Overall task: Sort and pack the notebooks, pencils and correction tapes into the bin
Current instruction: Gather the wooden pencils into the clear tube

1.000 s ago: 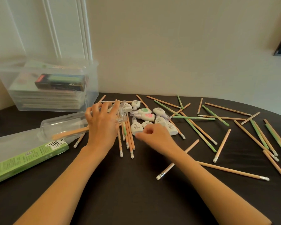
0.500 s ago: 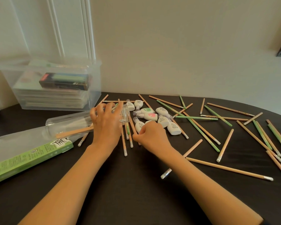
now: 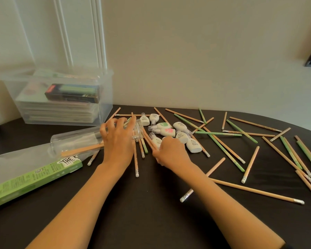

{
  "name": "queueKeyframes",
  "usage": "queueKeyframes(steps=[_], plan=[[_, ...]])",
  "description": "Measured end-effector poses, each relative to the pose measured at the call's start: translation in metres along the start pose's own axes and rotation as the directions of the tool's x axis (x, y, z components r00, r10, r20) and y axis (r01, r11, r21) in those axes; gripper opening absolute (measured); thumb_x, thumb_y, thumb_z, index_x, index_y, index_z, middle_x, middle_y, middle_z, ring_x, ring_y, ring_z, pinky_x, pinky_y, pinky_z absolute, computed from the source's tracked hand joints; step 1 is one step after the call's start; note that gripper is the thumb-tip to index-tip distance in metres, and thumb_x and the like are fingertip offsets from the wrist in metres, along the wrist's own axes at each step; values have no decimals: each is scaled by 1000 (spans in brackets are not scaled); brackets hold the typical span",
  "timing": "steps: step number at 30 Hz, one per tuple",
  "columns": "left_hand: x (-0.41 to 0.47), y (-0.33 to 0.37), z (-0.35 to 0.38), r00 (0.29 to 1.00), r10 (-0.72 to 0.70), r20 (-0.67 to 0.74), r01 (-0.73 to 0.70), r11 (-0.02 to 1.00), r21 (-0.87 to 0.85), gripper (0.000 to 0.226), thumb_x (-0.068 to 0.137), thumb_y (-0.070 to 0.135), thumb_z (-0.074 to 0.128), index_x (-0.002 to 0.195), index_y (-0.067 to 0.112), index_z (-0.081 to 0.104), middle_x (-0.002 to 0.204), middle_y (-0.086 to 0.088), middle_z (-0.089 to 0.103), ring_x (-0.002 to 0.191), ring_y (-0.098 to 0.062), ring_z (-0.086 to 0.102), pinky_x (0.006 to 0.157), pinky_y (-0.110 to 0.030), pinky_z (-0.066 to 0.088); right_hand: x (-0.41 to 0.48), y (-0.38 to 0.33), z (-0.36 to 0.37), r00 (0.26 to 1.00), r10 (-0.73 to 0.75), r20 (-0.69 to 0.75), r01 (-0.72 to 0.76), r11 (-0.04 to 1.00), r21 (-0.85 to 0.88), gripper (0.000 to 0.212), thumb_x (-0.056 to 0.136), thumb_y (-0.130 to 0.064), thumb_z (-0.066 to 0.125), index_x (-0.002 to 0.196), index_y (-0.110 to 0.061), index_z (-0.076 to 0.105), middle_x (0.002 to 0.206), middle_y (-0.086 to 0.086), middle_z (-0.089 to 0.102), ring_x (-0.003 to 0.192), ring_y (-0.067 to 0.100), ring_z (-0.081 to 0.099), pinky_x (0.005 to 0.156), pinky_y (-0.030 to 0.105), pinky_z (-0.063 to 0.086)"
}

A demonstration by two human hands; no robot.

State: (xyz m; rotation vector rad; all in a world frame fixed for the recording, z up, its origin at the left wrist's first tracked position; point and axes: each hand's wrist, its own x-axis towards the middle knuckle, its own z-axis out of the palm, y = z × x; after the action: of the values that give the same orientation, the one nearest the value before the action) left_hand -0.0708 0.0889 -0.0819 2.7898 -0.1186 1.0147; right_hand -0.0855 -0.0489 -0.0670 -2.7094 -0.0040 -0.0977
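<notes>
- Head view, containers: the left hand (image 3: pixel 118 139) has its fingers curled over the open mouth of a clear tube (image 3: pixel 75 141) lying on its side. The tube's closed end points away past the wrist. At least one tan pencil lies inside, below the palm.
- Beyond the left fingertips stands the clear bin (image 3: pixel 106 97), against the wall. It holds a stack of notebooks (image 3: pixel 57 112) with a dark box (image 3: pixel 72 92) on top.
- A green box (image 3: pixel 34 178) lies flat outside the left wrist.
- The right hand (image 3: pixel 171 151) is closed knuckles-up, with a few tan pencils (image 3: pixel 250 164) caught under its curled fingers. Their tips point at the tube's mouth, just beside the left fingers.
- Edges and room: the dark table (image 3: pixel 151 221) meets the wall well beyond both hands, and its edge curves away far right of the right fingers. Bare tabletop lies between the forearms and nearer the person.
- Counts: at least eight correction tapes (image 3: pixel 193 145) cluster just past the right knuckles, one half hidden by them. One tube, one bin, one green box.
- Well over twenty pencils, tan and green, are scattered and crossed, mostly right of the right fingers. They are too tangled for an exact count.
</notes>
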Motion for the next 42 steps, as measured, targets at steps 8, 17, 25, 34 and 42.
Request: queueKeyframes(steps=[8, 17, 25, 34, 42], plan=[[-3, 5, -1, 1000, 19, 24, -19, 1000, 8, 60, 85, 13, 58, 140, 24, 35, 135, -2, 43, 125, -24, 29, 98, -33, 10, 6, 44, -30, 950, 277, -140, -119, 742, 660, 17, 93, -12, 50, 89, -9, 67, 65, 2, 59, 57, 8, 53, 60, 18, 48], [-4, 9, -1, 996, 19, 84, -22, 999, 27, 63, 86, 14, 58, 142, 25, 31, 139, -1, 38, 128, -23, 25, 100, -35, 8, 5, 90, -52, 889, 435, -142, -79, 452, 889, 25, 97, -10, 42, 90, -9, 66, 70, 3, 56, 62, 8, 47, 60, 18, 43], [-6, 13, -7, 999, -33, -5, 33, 999, 19, 60, 83, 10, 61, 138, 18, 39, 133, -9, 46, 124, -28, 31, 100, -37, 9, 6, 91, -48, 875, 416, -248, -23, 548, 836, 22, 95, -10, 48, 85, -17, 66, 74, 1, 64, 62, 7, 56, 56, 14, 45], [-6, 15, -9, 998, -57, -5, 57, 998, 30, 62, 85, 14, 59, 141, 20, 34, 136, -8, 43, 126, -27, 28, 100, -37, 8, 2, 86, -47, 873, 335, -355, 92, 601, 794, 29, 93, -7, 49, 76, -27, 62, 66, -7, 62, 58, 2, 58, 53, 11, 44], [-5, 16, -9, 997, -77, -2, 77, 996, 33, 63, 83, 12, 62, 140, 19, 36, 134, -9, 45, 126, -29, 29, 101, -39, 11, -6, 88, -53, 950, 147, -277, 208, 366, 907, 32, 92, 3, 45, 76, -13, 68, 57, -8, 64, 52, 4, 55, 54, 12, 47]])
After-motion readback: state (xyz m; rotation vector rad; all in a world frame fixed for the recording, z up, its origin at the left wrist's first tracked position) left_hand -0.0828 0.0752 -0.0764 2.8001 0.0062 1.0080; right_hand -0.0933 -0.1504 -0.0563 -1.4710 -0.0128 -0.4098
